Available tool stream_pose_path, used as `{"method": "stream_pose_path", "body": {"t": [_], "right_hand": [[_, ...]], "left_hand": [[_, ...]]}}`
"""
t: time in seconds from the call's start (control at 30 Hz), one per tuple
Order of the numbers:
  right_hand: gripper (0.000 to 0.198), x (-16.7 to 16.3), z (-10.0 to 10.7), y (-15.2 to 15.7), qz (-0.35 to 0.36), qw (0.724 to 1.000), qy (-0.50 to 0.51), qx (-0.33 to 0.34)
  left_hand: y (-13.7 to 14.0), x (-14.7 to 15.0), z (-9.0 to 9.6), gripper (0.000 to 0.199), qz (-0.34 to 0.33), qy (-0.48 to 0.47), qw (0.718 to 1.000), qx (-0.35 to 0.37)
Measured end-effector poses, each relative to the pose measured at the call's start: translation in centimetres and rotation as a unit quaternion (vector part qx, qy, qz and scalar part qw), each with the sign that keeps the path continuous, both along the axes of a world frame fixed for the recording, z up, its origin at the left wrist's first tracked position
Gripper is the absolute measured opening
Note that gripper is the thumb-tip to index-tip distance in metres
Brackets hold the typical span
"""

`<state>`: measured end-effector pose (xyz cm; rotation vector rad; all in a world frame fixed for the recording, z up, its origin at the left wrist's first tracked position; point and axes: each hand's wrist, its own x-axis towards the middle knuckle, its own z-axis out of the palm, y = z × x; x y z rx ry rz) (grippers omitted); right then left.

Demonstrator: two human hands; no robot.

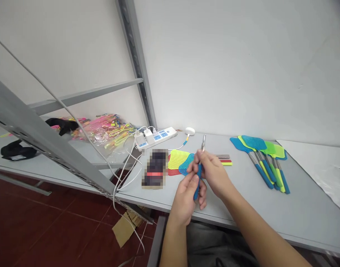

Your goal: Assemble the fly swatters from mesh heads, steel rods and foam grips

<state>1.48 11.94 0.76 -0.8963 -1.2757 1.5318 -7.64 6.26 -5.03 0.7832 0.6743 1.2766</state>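
Observation:
A blue fly swatter handle [197, 191] with a metal rod [204, 142] at its top is tilted slightly in front of me. My left hand [185, 198] is closed around the lower blue part. Higher up, my right hand [214, 170] grips it near the metal end. Just behind my hands lie loose mesh swatter heads: a yellow one [178, 158], a blue one [186, 167] and a red one [174, 172]. Thin metal rods [224, 156], a red handle [227, 161] and a yellow handle [227, 164] show partly behind my right hand.
Several whole fly swatters [263, 159] lie to the right, near a white sheet [320, 167]. A power strip [161, 136] with cables and a white round device [190, 131] sit at the back. Left are a pixelated item [155, 168], a metal rack post [55, 144] and bagged colourful items [105, 129].

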Motion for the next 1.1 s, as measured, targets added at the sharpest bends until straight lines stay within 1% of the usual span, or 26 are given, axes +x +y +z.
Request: {"method": "stream_pose_path", "body": {"t": [0.07,0.13,0.2,0.33,0.4,0.5,0.63,0.67,0.77,0.83,0.87,0.93,0.97,1.0,1.03,1.07,1.1], "right_hand": [[0.043,0.5,0.2,0.3,-0.058,0.995,0.084,0.007],[0.043,1.0,0.4,0.7,-0.070,0.990,0.121,0.014],[0.044,1.4,0.6,0.9,-0.071,0.989,0.129,0.015],[0.044,1.9,0.5,1.0,-0.084,0.987,0.135,0.010],[0.043,2.0,0.5,1.0,-0.093,0.987,0.130,0.013],[0.043,1.9,0.8,1.0,-0.099,0.989,0.102,0.036],[0.042,1.5,1.5,1.3,-0.068,0.993,0.076,0.060],[0.041,1.4,1.6,1.4,-0.059,0.994,0.075,0.061],[0.041,0.7,1.3,1.4,-0.031,0.995,0.062,0.066],[0.041,0.1,0.7,1.0,-0.014,0.997,0.019,0.076],[0.042,-0.2,0.4,0.6,-0.003,0.997,-0.016,0.074],[0.044,-0.9,-0.3,-0.1,0.032,0.994,-0.095,0.052],[0.045,-1.2,-0.6,-0.4,0.050,0.989,-0.131,0.046],[0.046,-1.4,-0.9,-0.7,0.064,0.983,-0.162,0.060],[0.046,-1.6,-1.3,-0.7,0.063,0.974,-0.195,0.097],[0.045,-1.8,-1.6,-0.7,0.045,0.960,-0.233,0.151],[0.043,-1.8,-2.0,-0.5,0.011,0.937,-0.279,0.208]], "left_hand": [[-0.2,0.2,0.1,0.031,-0.023,0.095,0.995,0.034],[-0.6,0.3,0.2,0.034,-0.030,0.187,0.980,0.063],[-0.9,0.5,0.4,0.035,-0.009,0.253,0.964,0.082],[-1.2,0.7,0.5,0.040,0.061,0.354,0.926,0.118],[-1.1,0.6,0.5,0.041,0.075,0.390,0.907,0.139],[-0.9,0.4,0.3,0.041,0.080,0.410,0.895,0.158],[-1.0,-0.1,0.3,0.042,0.097,0.398,0.899,0.153],[-1.1,-0.2,0.4,0.042,0.089,0.396,0.902,0.145],[-1.3,-0.2,0.4,0.037,0.039,0.389,0.913,0.120],[-1.3,0.1,0.3,0.031,0.045,0.355,0.929,0.094],[-1.3,0.3,0.2,0.031,0.068,0.316,0.944,0.071],[-1.0,0.5,0.0,0.040,0.137,0.199,0.970,0.006],[-0.8,0.5,-0.1,0.045,0.173,0.134,0.975,-0.025],[-0.6,0.4,-0.1,0.047,0.204,0.076,0.975,-0.046],[-0.4,0.1,-0.1,0.047,0.228,0.028,0.972,-0.056],[-0.2,-0.2,-0.1,0.043,0.243,-0.007,0.968,-0.054],[0.0,-0.6,-0.1,0.038,0.248,-0.027,0.967,-0.045]]}}
